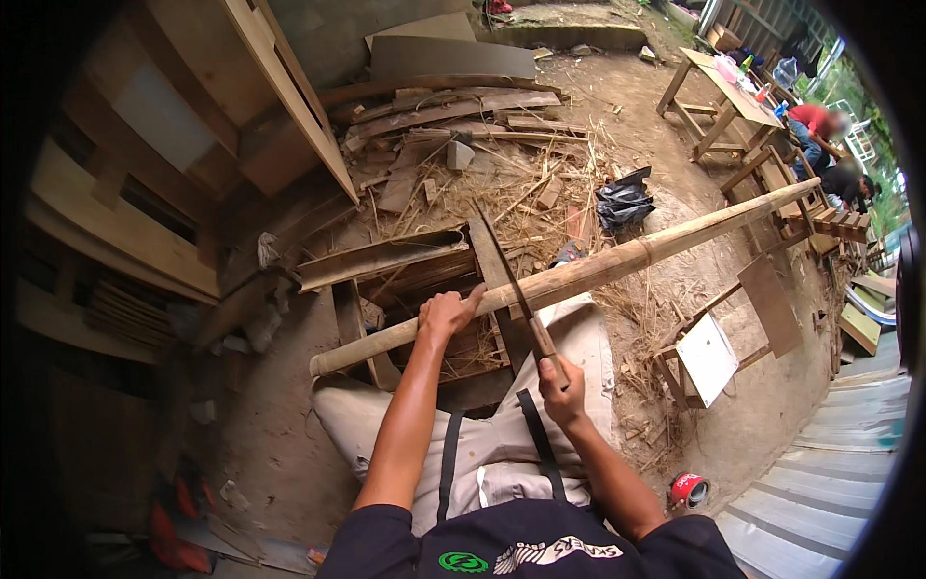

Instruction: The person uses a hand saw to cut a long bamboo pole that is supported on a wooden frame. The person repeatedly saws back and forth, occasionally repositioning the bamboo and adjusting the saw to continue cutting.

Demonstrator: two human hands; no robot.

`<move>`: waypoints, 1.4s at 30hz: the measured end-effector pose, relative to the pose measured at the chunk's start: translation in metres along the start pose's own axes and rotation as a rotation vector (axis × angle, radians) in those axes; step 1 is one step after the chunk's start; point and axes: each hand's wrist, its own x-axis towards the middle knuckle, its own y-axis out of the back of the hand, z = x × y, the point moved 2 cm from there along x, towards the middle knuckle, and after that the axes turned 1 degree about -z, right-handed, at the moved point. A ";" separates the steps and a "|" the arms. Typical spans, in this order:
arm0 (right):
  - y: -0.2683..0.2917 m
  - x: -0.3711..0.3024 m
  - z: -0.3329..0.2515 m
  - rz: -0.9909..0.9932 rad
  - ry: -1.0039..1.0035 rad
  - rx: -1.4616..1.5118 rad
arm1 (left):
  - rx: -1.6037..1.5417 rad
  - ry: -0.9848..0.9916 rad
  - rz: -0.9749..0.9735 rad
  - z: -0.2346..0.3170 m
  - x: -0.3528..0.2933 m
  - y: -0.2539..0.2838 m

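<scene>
Dark short-sleeved shirt point(531, 521), green emblem point(463, 562), white print point(559, 552); beige legwear point(494, 449), black straps point(450, 463).

The scene is viewed from the person's head, by the left one of two fisheye cameras, which is directed downward and forward. The left hand point(449, 314) and the right hand point(562, 386) are seen from above, quite near — the dark T-shirt point(521, 526) is cut by the lower edge. The wooden table point(738, 95) is shown much farther — and straight edges are bent toward the rim.
</scene>
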 end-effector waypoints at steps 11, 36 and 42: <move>-0.002 -0.030 0.014 0.011 -0.024 -0.093 | -0.071 0.102 -0.002 -0.001 0.013 0.010; 0.033 -0.077 0.021 -0.077 -0.093 -0.293 | -0.135 0.180 -0.104 -0.014 0.036 0.008; -0.012 0.006 -0.049 0.129 0.244 -0.141 | -0.309 -0.020 0.243 -0.021 0.042 0.009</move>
